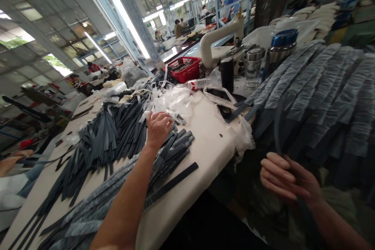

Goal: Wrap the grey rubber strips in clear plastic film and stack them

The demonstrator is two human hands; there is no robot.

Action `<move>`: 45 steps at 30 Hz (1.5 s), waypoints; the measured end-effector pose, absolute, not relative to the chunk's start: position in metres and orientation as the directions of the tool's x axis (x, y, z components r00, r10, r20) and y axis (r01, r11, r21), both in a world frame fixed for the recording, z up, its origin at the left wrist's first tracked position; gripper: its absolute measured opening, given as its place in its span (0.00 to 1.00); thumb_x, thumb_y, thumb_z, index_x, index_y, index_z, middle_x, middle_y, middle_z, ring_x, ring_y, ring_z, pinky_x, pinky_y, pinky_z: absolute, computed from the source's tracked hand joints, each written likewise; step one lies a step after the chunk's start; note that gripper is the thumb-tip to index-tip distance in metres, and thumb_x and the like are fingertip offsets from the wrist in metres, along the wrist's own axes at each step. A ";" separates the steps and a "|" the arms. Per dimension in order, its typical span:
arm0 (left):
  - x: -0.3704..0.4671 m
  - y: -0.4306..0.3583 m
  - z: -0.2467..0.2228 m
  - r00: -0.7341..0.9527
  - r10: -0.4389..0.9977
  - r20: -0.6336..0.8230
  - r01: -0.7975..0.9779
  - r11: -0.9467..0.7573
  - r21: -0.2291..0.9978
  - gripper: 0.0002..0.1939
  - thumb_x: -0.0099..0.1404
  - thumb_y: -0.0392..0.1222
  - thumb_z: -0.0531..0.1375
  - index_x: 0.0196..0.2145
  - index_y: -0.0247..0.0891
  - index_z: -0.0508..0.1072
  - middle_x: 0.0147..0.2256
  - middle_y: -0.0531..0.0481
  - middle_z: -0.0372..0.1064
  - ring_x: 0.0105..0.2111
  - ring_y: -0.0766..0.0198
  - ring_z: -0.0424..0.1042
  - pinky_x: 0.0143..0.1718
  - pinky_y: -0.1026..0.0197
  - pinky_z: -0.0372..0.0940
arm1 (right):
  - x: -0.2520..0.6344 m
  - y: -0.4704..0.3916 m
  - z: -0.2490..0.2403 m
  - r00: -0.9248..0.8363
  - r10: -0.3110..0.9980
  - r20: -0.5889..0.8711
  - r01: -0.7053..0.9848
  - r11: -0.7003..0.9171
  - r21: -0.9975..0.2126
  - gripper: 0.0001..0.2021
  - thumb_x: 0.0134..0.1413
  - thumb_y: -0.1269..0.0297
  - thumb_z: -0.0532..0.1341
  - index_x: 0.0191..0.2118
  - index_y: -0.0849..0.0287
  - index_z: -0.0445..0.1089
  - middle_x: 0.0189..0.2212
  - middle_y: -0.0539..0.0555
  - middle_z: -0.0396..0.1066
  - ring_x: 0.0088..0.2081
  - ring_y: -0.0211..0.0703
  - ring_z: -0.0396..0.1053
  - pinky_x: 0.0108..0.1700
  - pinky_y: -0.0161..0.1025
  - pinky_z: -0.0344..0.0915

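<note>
My left hand (pixel 158 128) reaches over the table to the near edge of a heap of clear plastic sleeves (pixel 172 99). Its fingers are curled and press together; whatever they hold is hidden. Off the table's right side, my right hand (pixel 288 179) pinches a dark grey strap (pixel 277 125) that stands up from the fingers. Below my left arm lies a bundle of straps (pixel 172 148), partly in plastic. Another big pile of loose dark straps (pixel 108 133) spreads to the left of that hand.
Plastic-covered straps (pixel 319 82) hang in a row at the right. A red basket (pixel 187 69), a sewing machine (pixel 218 39), a black cup (pixel 227 74) and a glass jar (pixel 254 68) stand at the back. At the left edge, another person's hand (pixel 11 162) holds a strap.
</note>
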State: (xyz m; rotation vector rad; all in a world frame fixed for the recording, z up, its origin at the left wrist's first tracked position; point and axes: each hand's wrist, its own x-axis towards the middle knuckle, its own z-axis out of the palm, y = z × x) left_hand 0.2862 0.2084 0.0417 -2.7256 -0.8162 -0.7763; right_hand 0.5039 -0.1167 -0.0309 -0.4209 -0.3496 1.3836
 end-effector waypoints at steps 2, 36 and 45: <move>0.248 0.195 0.050 0.625 0.420 0.658 0.589 -0.807 -0.044 0.06 0.66 0.41 0.60 0.31 0.46 0.76 0.42 0.51 0.77 0.51 0.55 0.70 0.64 0.43 0.44 | 0.484 -0.094 -0.023 0.153 0.987 -0.039 -0.919 0.128 -0.372 0.12 0.57 0.60 0.66 0.26 0.56 0.66 0.19 0.40 0.56 0.12 0.21 0.32 0.14 0.23 0.51; 0.333 0.245 0.035 0.835 0.513 0.198 0.515 -0.856 0.047 0.05 0.61 0.39 0.61 0.30 0.44 0.78 0.38 0.49 0.78 0.45 0.55 0.73 0.61 0.48 0.50 | 0.445 -0.065 -0.052 0.040 0.968 -0.249 -0.905 -0.071 -0.419 0.12 0.54 0.56 0.68 0.34 0.60 0.72 0.23 0.42 0.58 0.15 0.23 0.36 0.19 0.25 0.57; 0.148 0.235 0.124 0.506 0.507 0.697 0.691 -0.722 0.023 0.05 0.64 0.40 0.58 0.32 0.43 0.74 0.38 0.50 0.79 0.42 0.57 0.75 0.60 0.47 0.54 | 0.448 -0.057 -0.029 0.087 0.964 -0.250 -0.845 -0.062 -0.531 0.09 0.50 0.58 0.70 0.29 0.58 0.75 0.23 0.46 0.62 0.15 0.26 0.47 0.19 0.29 0.61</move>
